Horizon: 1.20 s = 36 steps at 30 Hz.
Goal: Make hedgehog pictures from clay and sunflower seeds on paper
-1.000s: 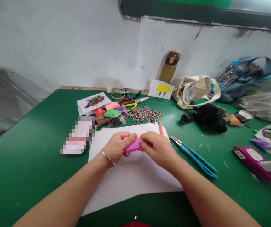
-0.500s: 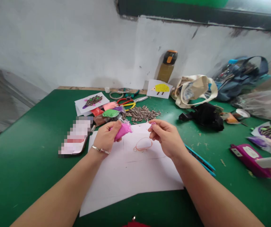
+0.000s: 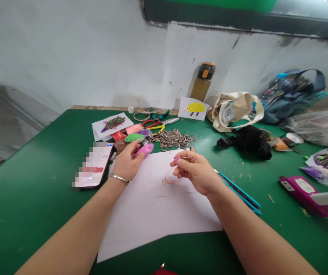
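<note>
My left hand is at the near edge of the colored clay packets, its thumb and fingers on a bright pink clay packet. Between the thumb and fingertips of my right hand is a small lump of pink-purple clay. The right hand hovers over a white sheet of paper. On that sheet is an orange oval outline, partly hidden behind the right fingers. A green clay packet and a red one lie just beyond my left hand.
Sunflower seeds are heaped behind the paper, beside pliers with yellow and red handles. A phone lies left; a blue cutter-like tool lies right. A hedgehog drawing and a bottle stand at the wall.
My left hand has moved away and slightly left, lowering the pink packet to the other packets. My right hand has come a little left and nearer, still pinching the small lump.
</note>
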Each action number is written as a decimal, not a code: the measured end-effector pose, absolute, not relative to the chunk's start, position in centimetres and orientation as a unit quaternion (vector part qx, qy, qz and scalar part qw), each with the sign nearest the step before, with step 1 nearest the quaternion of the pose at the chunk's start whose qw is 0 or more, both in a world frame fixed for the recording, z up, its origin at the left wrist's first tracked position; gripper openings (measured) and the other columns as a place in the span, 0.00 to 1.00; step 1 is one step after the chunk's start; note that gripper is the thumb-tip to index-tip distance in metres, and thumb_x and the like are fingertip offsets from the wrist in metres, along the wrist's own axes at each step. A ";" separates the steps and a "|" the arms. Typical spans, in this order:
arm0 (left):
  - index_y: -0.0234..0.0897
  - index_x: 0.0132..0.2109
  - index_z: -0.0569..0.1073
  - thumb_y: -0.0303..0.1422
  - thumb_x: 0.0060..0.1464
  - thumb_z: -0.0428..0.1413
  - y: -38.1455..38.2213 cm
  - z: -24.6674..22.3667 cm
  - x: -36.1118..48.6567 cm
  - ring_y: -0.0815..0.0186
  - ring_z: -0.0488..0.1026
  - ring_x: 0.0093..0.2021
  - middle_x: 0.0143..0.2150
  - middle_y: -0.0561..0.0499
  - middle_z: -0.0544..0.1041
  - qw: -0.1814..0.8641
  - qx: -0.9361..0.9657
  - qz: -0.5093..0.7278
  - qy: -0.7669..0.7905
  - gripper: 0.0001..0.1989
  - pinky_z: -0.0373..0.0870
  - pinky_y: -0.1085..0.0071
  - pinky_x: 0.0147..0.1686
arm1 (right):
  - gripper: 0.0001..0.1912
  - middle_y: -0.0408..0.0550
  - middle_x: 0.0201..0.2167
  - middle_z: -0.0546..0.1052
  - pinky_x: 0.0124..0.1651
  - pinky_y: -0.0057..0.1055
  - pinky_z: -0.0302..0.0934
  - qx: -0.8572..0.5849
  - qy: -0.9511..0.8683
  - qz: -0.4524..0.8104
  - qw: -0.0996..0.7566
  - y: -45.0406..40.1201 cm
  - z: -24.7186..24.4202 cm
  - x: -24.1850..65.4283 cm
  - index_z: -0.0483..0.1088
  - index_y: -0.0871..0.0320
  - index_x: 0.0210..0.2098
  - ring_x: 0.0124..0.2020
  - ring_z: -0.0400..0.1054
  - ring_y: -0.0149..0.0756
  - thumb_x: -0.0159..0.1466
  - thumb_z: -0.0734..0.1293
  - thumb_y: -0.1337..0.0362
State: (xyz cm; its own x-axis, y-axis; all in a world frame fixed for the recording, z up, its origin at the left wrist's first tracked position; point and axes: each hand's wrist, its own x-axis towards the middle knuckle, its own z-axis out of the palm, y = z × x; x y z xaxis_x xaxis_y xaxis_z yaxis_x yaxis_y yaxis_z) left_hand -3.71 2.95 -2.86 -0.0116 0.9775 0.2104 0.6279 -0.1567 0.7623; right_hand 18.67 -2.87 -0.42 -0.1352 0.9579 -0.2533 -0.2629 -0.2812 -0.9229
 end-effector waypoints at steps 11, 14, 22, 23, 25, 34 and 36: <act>0.34 0.50 0.74 0.45 0.55 0.55 -1.1 0.1 -1.1 0.60 0.76 0.36 0.41 0.44 0.79 0.414 0.656 0.389 0.497 0.22 0.74 0.62 0.40 | 0.09 0.37 0.22 0.67 0.39 0.34 0.59 -0.552 -0.585 0.415 0.425 -3.4 -0.8 17.8 0.68 0.55 0.35 0.23 0.61 0.27 0.57 0.68 0.59; 0.32 0.50 0.75 0.46 0.52 0.58 -2.3 0.2 0.0 0.65 0.75 0.30 0.32 0.47 0.78 0.622 0.558 0.332 0.437 0.24 0.75 0.67 0.33 | 0.07 0.37 0.21 0.66 0.32 0.30 0.56 -0.566 -0.660 0.331 0.368 -4.1 -0.7 17.0 0.65 0.55 0.31 0.23 0.60 0.28 0.58 0.66 0.59; 0.33 0.36 0.79 0.38 0.48 0.63 -1.8 -0.5 0.2 0.73 0.71 0.26 0.25 0.52 0.75 0.718 0.457 0.331 0.407 0.12 0.69 0.77 0.28 | 0.10 0.38 0.20 0.68 0.27 0.27 0.56 -0.539 -0.632 0.432 0.351 -4.1 -0.3 17.2 0.64 0.56 0.27 0.22 0.62 0.28 0.59 0.66 0.58; 0.33 0.35 0.79 0.38 0.47 0.64 -1.8 -0.4 0.2 0.73 0.70 0.25 0.25 0.52 0.75 0.718 0.445 0.339 0.413 0.12 0.68 0.78 0.27 | 0.08 0.39 0.21 0.70 0.27 0.27 0.57 -0.532 -0.619 0.452 0.360 -4.0 -0.2 17.3 0.66 0.56 0.28 0.23 0.64 0.28 0.59 0.66 0.59; 0.33 0.34 0.78 0.38 0.46 0.65 -1.7 -0.2 0.1 0.74 0.70 0.24 0.26 0.52 0.75 0.713 0.433 0.348 0.427 0.12 0.67 0.78 0.25 | 0.06 0.41 0.24 0.71 0.28 0.27 0.59 -0.528 -0.600 0.463 0.384 -4.0 0.0 17.3 0.68 0.57 0.30 0.24 0.65 0.28 0.59 0.65 0.61; 0.33 0.27 0.75 0.41 0.49 0.62 -1.8 -0.4 0.2 0.76 0.63 0.19 0.23 0.53 0.73 0.660 0.514 0.321 0.444 0.14 0.59 0.78 0.19 | 0.06 0.44 0.30 0.75 0.34 0.31 0.61 -0.521 -0.693 0.325 0.378 -4.5 -0.2 17.1 0.71 0.54 0.35 0.29 0.66 0.32 0.61 0.62 0.66; 0.33 0.27 0.74 0.42 0.48 0.62 -1.7 -0.5 0.2 0.76 0.62 0.18 0.22 0.53 0.73 0.658 0.516 0.319 0.447 0.15 0.58 0.78 0.19 | 0.08 0.45 0.32 0.76 0.37 0.32 0.61 -0.509 -0.718 0.297 0.371 -4.6 -0.2 17.1 0.71 0.54 0.37 0.32 0.67 0.33 0.62 0.60 0.67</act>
